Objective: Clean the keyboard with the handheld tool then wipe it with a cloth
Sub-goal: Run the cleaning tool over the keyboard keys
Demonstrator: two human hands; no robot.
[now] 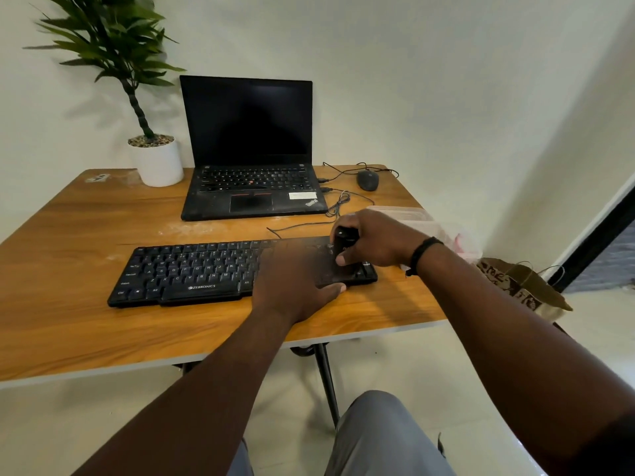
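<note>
Black Zebronics keyboard (192, 273) lies across one wooden table (68, 304). One left hand (295, 286) presses flat on its right half, fingers spread. One right hand (371, 240) grips a dark handheld tool (343, 243) over the keys at the right end. Behind stand one ThinkPad laptop (251, 149), one mouse (367, 180) and one potted plant (154, 156).

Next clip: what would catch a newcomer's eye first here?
Both hands on the black keyboard at the desk's near edge: the left hand rests flat on it, and the right hand grips a small black tool at its right end. Behind it, an open laptop with a dark screen.
</note>
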